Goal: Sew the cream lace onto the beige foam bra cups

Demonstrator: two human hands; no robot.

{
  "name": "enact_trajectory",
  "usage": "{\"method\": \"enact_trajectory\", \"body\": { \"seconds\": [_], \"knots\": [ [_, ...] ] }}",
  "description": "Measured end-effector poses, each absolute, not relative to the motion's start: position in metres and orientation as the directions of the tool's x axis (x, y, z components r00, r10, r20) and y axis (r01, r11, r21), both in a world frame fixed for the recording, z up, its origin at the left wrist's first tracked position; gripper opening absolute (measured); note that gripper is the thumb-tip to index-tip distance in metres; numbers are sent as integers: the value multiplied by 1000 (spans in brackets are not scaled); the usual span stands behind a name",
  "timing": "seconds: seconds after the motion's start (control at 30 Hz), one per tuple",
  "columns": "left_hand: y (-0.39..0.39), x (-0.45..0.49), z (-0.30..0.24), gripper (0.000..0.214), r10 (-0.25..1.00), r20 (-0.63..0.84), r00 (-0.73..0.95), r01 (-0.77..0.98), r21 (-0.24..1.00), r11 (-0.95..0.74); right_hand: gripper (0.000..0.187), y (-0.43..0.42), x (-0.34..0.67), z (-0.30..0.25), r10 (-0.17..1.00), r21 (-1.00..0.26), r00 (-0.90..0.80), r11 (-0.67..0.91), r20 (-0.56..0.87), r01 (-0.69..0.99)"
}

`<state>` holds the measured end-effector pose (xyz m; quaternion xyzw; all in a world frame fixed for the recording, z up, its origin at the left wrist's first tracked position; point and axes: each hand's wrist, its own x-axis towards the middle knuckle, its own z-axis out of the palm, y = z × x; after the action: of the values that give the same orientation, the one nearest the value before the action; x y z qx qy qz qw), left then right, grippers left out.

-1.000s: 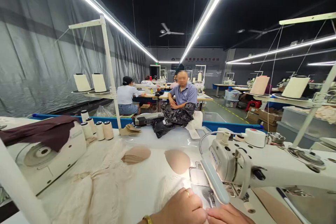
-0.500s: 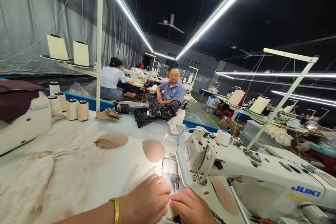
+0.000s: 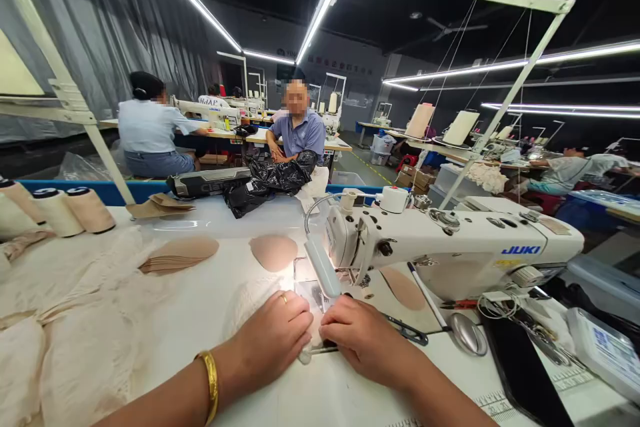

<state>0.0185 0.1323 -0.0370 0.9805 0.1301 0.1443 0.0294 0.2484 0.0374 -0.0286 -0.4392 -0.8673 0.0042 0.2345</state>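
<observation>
My left hand [image 3: 273, 337], with a gold bracelet and a ring, is closed on the pale lace fabric [image 3: 250, 297] in front of the sewing machine's needle area. Close beside it, my right hand [image 3: 373, 340] pinches the same fabric, its fingertips just short of the left ones. The white sewing machine [image 3: 450, 240] stands behind and to the right of both hands. Its small lamp [image 3: 323, 267] hangs over the needle area and hides part of it. Beyond the left hand lies a beige oval pad [image 3: 275, 252]. Another beige pad [image 3: 405, 288] rests under the machine arm.
A stack of beige pads [image 3: 180, 255] and more pale lace pieces [image 3: 90, 327] lie to the left. Thread cones [image 3: 90, 210] stand behind them. Thread snips [image 3: 407, 330], a silver oval object [image 3: 467, 333] and a phone [image 3: 525, 373] lie right. A person [image 3: 295, 127] sits opposite.
My view has turned right and downward, so more of the machine and the table's right side shows. Both hands stay at the fabric by the needle area.
</observation>
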Motion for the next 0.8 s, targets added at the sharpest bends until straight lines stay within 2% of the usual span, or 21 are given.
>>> {"method": "enact_trajectory", "body": {
  "seconds": [0.27,0.5,0.8],
  "knots": [
    [133,22,-45,14,269,341,901,239,126,-963,29,37,250,-26,784,-219,-498,594,370,774],
    [132,23,-29,21,245,277,929,211,145,-967,29,34,250,-23,790,-265,-487,594,373,760],
    [160,29,-35,20,114,411,905,89,77,-993,26,37,249,-22,851,-232,-441,508,285,830]
  ]
}}
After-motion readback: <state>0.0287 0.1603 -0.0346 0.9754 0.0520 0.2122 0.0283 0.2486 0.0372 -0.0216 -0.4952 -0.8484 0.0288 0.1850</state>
